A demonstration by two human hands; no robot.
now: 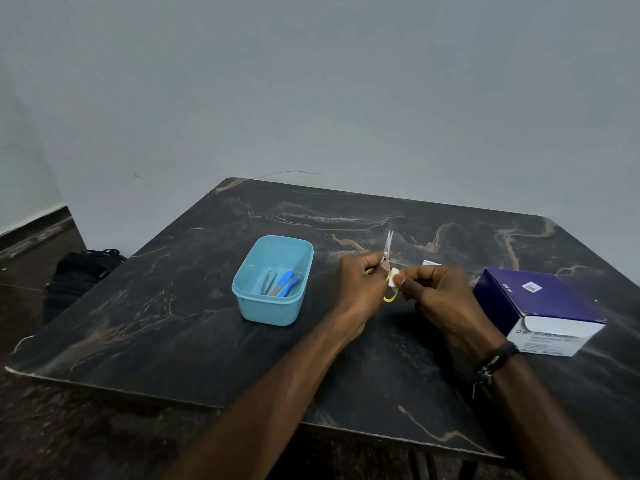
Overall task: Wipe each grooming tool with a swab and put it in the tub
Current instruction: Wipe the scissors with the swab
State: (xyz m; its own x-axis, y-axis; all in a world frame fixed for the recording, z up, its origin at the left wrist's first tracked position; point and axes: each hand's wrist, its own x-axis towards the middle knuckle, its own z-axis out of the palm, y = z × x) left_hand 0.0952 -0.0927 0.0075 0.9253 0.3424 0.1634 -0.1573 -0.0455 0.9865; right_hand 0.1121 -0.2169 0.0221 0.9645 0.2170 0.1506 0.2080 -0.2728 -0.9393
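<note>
My left hand (pixel 360 282) grips small scissors (pixel 388 244) with yellow handles, the silver blades pointing up and slightly apart. My right hand (pixel 433 289) pinches a small white swab (pixel 393 278) against the scissors near the handles. The light blue tub (pixel 251 303) stands on the table to the left of both hands. Inside it lie silver tweezers (pixel 268 280) and blue-handled tools (pixel 286 283).
A purple and white swab box (pixel 540 306) lies at the right on the dark marble table (pixel 156 323). A torn white wrapper (pixel 430 262) lies behind my right hand. A black bag (pixel 76 275) sits on the floor at the left.
</note>
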